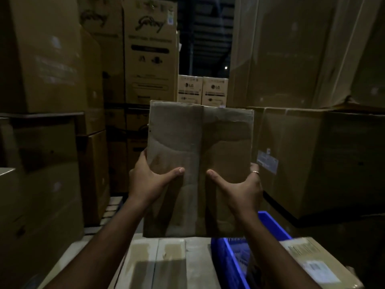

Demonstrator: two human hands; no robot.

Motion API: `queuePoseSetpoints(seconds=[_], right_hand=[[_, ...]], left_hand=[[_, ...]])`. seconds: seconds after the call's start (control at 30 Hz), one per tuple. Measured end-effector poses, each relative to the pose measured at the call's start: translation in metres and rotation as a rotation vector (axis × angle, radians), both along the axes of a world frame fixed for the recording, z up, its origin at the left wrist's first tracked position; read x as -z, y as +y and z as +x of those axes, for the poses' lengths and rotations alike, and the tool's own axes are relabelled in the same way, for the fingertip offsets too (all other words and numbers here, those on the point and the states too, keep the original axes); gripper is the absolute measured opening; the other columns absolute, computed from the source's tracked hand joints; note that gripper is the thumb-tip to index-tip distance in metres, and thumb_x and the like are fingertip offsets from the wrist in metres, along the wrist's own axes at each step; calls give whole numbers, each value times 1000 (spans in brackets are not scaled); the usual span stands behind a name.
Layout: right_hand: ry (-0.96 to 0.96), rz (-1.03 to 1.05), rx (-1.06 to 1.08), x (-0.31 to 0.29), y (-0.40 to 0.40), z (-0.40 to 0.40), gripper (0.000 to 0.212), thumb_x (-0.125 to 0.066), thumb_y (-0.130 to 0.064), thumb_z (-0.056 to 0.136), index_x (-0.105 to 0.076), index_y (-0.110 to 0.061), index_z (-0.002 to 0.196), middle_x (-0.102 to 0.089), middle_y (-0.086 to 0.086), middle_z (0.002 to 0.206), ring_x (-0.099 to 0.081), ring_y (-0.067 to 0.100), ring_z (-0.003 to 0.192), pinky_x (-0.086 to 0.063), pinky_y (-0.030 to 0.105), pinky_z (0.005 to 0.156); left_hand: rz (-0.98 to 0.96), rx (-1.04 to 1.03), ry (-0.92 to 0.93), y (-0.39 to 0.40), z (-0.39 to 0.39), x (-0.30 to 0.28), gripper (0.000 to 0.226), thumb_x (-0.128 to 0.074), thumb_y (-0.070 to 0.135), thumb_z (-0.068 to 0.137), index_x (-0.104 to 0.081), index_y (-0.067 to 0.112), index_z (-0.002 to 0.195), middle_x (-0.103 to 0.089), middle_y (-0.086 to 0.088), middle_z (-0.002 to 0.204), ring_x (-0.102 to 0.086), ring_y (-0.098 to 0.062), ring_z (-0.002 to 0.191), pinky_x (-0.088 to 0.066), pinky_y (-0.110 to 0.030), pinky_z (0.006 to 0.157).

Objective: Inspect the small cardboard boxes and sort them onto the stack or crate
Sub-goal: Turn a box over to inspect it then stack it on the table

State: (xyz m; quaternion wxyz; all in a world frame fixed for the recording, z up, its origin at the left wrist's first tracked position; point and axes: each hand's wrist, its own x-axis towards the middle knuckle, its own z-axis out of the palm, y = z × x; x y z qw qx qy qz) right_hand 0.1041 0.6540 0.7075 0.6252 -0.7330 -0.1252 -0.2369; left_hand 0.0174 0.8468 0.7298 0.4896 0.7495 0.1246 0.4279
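Observation:
I hold a small brown cardboard box point(200, 142) up in front of me, its taped face toward the camera. My left hand point(150, 180) grips its left edge with the thumb across the face. On the right edge my right hand point(239, 184), which wears a ring, grips it the same way. Below the box lies a stack of pale flat boxes point(158, 261). A blue plastic crate point(233, 261) stands beside that stack to the right, under my right forearm.
Tall cardboard cartons wall in both sides: left point(41, 59) and right point(302, 59). A large carton point(312, 163) sits close on the right. Two printed boxes point(202, 90) stand at the far end of a dark aisle. Another labelled box point(316, 265) lies right of the crate.

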Motion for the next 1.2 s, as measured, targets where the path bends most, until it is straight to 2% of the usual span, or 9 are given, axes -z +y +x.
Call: queuePoseSetpoints(seconds=[0.33, 0.5, 0.63, 0.7, 0.87, 0.97, 1.03, 1.1, 1.2], right_hand=[[-62, -130, 71, -10, 5, -13, 118, -81, -72, 55, -35, -15, 148, -50, 14, 143, -51, 30, 129, -52, 43, 94], [-92, -11, -193, -9, -2, -9, 73, -58, -83, 70, -51, -32, 122, -60, 1, 120, -62, 19, 103, -57, 36, 74], [-56, 148, -616, -14, -21, 4, 23, -49, -21, 104, -61, -26, 123, -72, -6, 106, -70, 14, 99, -58, 23, 69], [-106, 105, -660, -12, -24, 11, 41, -64, -13, 93, -58, -27, 131, -69, -6, 112, -67, 14, 106, -57, 22, 76], [45, 84, -711, -19, -25, 16, 148, -94, -63, 28, -21, -41, 154, -51, -10, 137, -57, 9, 117, -55, 21, 77], [73, 208, -599, -24, -24, 10, 131, -96, -57, 36, -32, -33, 147, -55, -2, 133, -57, 23, 118, -56, 34, 76], [19, 225, -505, -20, -17, 2, 109, -92, -44, 46, -35, -34, 139, -55, -8, 125, -57, 18, 114, -57, 41, 84], [-97, 123, -374, -19, -10, -9, 97, -91, -43, 53, -38, -35, 133, -56, -7, 126, -58, 13, 112, -55, 32, 86], [-148, 19, -320, -18, -3, -11, 78, -88, -41, 68, -37, -39, 128, -56, -15, 117, -59, 1, 105, -48, 13, 71]], left_hand=[[-3, -20, -17, 0, -16, -1, 101, -91, 49, 55, -44, 22, 140, -58, -3, 134, -56, -23, 123, -52, -40, 94], [-37, 38, 39, 25, -23, -17, 122, -91, 61, 40, -40, 24, 144, -53, -1, 140, -52, -21, 126, -49, -46, 101], [-75, 117, 36, 55, -28, -29, 116, -92, 38, 53, -32, 22, 151, -47, -3, 146, -48, -22, 130, -46, -37, 97], [-80, 127, 49, 64, -29, -33, 124, -93, 43, 49, -26, 26, 153, -41, -5, 150, -44, -28, 135, -46, -45, 102], [56, 133, -30, 56, -20, -33, 120, -84, 70, 48, -22, 49, 148, -38, 2, 150, -51, -22, 126, -52, -47, 96], [241, 87, 118, 39, -4, -27, 86, -42, 90, 70, -21, 50, 143, -46, 0, 140, -55, -28, 120, -47, -43, 91], [303, 140, 203, 22, 7, -19, 93, -16, 96, 69, -24, 48, 148, -45, -1, 150, -48, -31, 132, -41, -51, 104], [160, 338, 217, 0, 2, -10, 95, -21, 99, 65, -46, 48, 140, -57, -1, 142, -55, -23, 129, -48, -51, 103], [-54, 438, 230, -13, -2, 1, 90, -64, 89, 55, -59, 33, 126, -68, -3, 121, -68, -17, 107, -59, -42, 89]])
